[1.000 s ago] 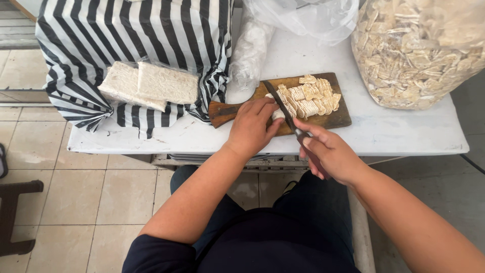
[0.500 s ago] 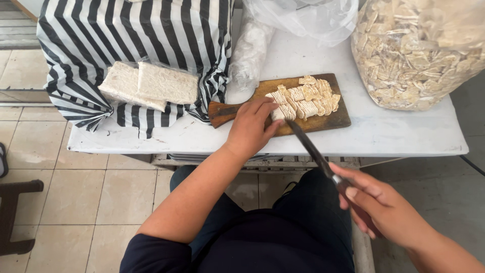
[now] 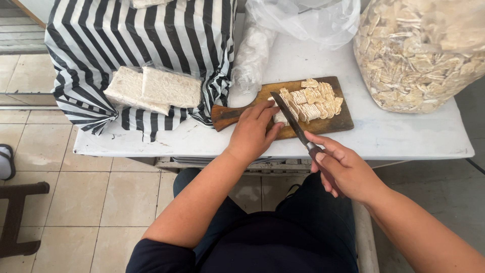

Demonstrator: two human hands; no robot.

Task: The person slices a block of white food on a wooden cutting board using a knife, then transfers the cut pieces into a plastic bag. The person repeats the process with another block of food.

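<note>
Striped bag: black-and-white striped plastic bag (image 3: pixel 151 45) stands at the left of the white desk (image 3: pixel 384 136); what it holds is hidden, and two pale rectangular tempeh blocks in clear wrap (image 3: pixel 154 90) lie against its front.
Board: brown wooden cutting board with a handle (image 3: pixel 237 112) lies mid-desk, carrying the row of thin pale tempeh slices (image 3: pixel 316 103).
Left hand: left hand (image 3: pixel 252 132) lies flat on the board, fingers curled over the uncut end of the block (image 3: pixel 279 117), pinning it.
Right hand: right hand (image 3: pixel 343 169) is closed round the handle of the long dark-bladed kitchen knife (image 3: pixel 289 119); the blade angles up against the cut face.
Handling: tempeh looks light, firm but crumbly; slices would likely break if pinched, so hold the block by its flat sides, fingers back from the edge.
Clear bag: large clear plastic bag (image 3: pixel 419 50) at the right is packed nearly full with similar pale slices.
Loose plastic: crumpled clear plastic sheet (image 3: pixel 308 20) lies behind the board; contents cannot be told.
</note>
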